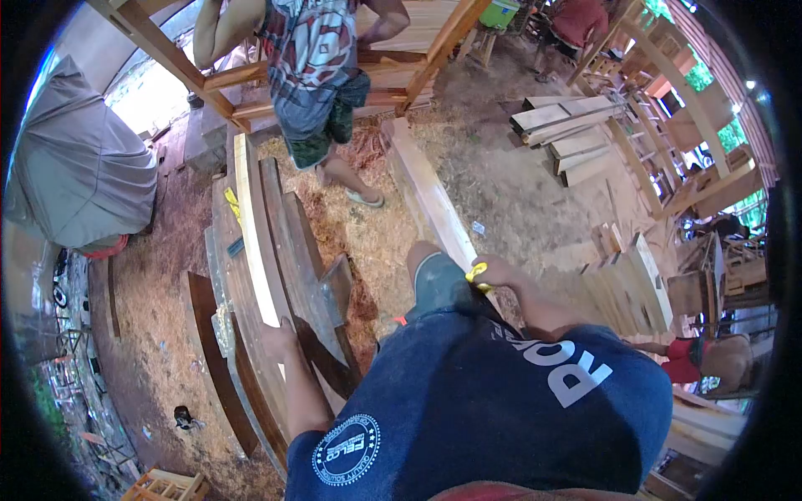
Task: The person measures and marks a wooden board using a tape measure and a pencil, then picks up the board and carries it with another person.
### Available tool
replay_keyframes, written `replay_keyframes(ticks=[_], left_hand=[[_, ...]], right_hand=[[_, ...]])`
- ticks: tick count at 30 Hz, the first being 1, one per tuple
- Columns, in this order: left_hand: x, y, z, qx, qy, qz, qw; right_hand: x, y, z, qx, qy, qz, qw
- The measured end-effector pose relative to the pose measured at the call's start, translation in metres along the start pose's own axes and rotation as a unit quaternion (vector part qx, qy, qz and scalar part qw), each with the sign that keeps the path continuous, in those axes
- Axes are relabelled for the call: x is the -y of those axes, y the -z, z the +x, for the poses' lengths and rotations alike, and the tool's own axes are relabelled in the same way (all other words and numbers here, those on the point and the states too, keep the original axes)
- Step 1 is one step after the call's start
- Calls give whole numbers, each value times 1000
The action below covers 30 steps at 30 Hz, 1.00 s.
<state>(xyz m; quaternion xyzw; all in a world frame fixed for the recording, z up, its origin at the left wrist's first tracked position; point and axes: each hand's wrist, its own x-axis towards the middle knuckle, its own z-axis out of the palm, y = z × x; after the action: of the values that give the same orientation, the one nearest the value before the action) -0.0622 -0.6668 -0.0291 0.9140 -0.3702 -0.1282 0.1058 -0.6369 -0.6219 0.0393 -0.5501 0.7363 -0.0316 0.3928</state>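
My left hand (278,341) is closed over the near part of a long pale wooden beam (257,238), which lies along a stack of darker planks (288,250). My right hand (496,272) is closed beside my thigh, with a crumpled-looking yellow item (477,272) at its fingers; its kind is unclear. Just under that hand runs another pale plank (434,200), stretching forward over the floor. Whether the hand also grips this plank cannot be made out. Left of the pale beam are a yellow object (232,205) and a small dark block (236,247).
Ahead, a person (313,92) in a patterned sleeveless shirt stands inside a wooden frame (322,75). Stacked boards (568,125) lie at far right, more boards (631,288) nearer. A grey-covered bulk (83,159) stands left. Shavings cover the floor (167,359).
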Motion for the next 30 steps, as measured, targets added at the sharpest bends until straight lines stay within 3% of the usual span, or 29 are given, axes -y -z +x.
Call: replay_keyframes(ticks=[1, 4, 12, 14, 15, 17, 20, 22, 25, 28, 30], left_hand=[[-9, 14, -7, 11, 16, 16, 1000], [-45, 64, -31, 37, 46, 50, 997], [-55, 78, -32, 54, 29, 62, 996], [-46, 67, -25, 63, 31, 58, 996], [-36, 60, -18, 65, 40, 57, 995], [-31, 54, -17, 14, 63, 16, 998], [-22, 46, -10, 52, 98, -7, 994], [-30, 66, -13, 83, 108, -1, 991], [-28, 72, -18, 58, 83, -74, 992], [-22, 69, -17, 42, 71, -65, 994], [-18, 62, -16, 33, 67, -67, 995]], right_hand=[[-1, 7, -3, -29, -2, 25, 999], [21, 35, -24, 12, -74, 176, 982], [-26, 32, -7, 23, -51, 209, 976], [-46, 29, 3, 62, -128, 296, 944], [-46, 29, 4, 64, -107, 327, 937], [-54, 30, 10, 71, -111, 318, 939], [-38, 36, 3, 67, -102, 351, 929], [-69, 38, 21, 111, -135, 322, 930], [-39, 45, 13, 75, -143, 323, 932], [-18, 40, 14, 67, -147, 347, 924], [5, 51, 7, 84, -131, 261, 953]])
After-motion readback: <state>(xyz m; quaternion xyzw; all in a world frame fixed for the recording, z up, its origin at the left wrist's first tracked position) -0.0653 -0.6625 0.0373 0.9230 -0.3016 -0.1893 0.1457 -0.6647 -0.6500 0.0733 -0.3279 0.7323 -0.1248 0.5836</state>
